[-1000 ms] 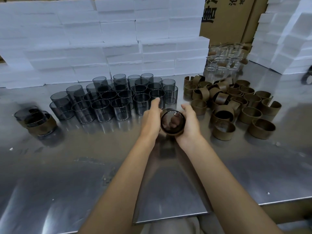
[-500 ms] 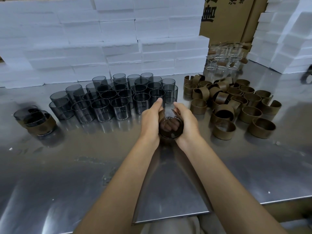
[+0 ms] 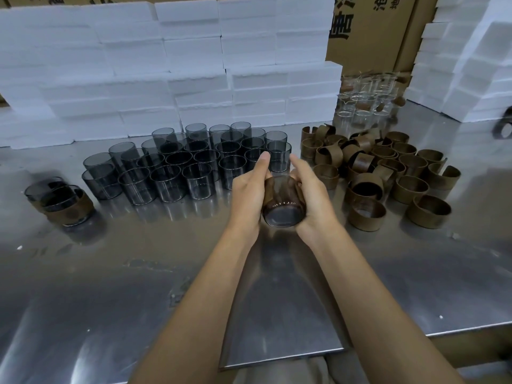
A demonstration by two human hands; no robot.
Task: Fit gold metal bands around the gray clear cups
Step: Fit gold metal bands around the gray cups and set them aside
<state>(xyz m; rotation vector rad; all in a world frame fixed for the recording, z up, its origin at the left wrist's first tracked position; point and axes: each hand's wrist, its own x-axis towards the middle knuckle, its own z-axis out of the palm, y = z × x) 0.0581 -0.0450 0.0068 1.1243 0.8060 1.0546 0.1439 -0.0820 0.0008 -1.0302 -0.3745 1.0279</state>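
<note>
**Hands clasp a banded cup above the desk**

Your left hand (image 3: 249,198) and right hand (image 3: 313,200) hold one cup (image 3: 282,206) between them, above the desk (image 3: 110,273), its mouth tipped toward you. A band (image 3: 279,187) is wrapped round the cup's wall. Your left fingers curl against the cup's left side with the forefinger stretched forward; your right fingers wrap its right side.

Behind the cup and to its left stand the bare gray cups (image 3: 177,167) in a tight cluster. To its right lies the heap of loose bands (image 3: 388,173). Far left of the cup sit the finished cups (image 3: 61,200), banded. Foam blocks (image 3: 166,73) are stacked behind the gray cups.
</note>
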